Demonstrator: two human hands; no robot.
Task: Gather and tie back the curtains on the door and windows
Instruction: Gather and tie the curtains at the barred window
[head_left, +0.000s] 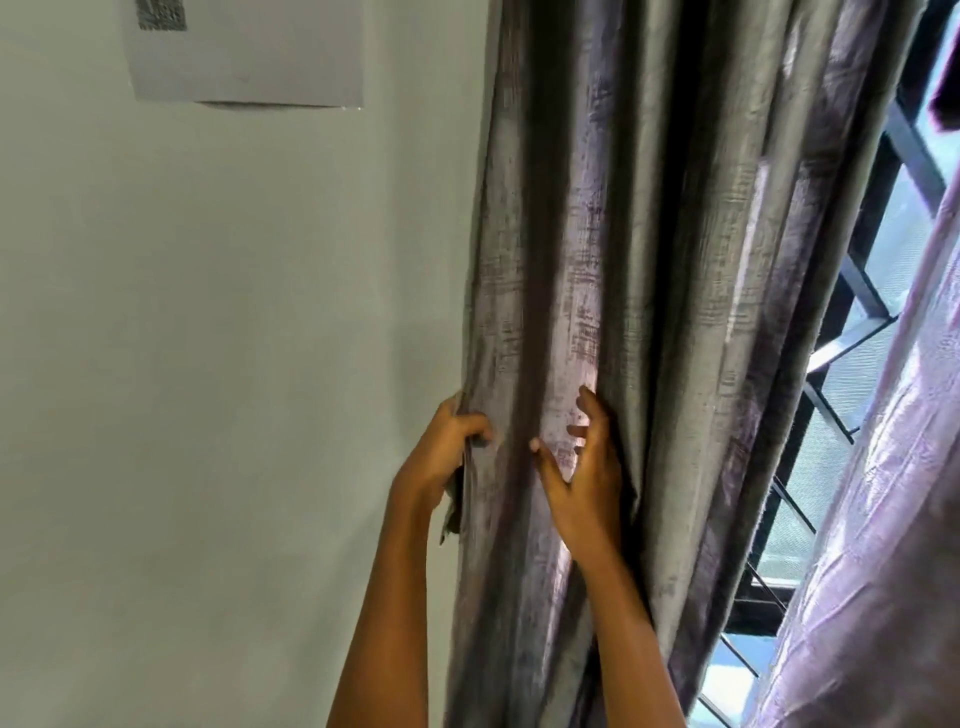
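Grey-violet curtain (649, 234) partly gathered, I reckon: left hand (441, 452) clutches its edge, right hand (584, 483) just beside it spread loose on the folds, no tie on yet.

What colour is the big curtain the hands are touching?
The curtain is grey with streaky purple patches, best seen in the head view.

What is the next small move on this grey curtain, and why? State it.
Probably sweep the right hand leftward, pushing the loose folds toward the left hand. The left hand grips the wall-side edge of the curtain; the right lies open against folds not yet bunched.
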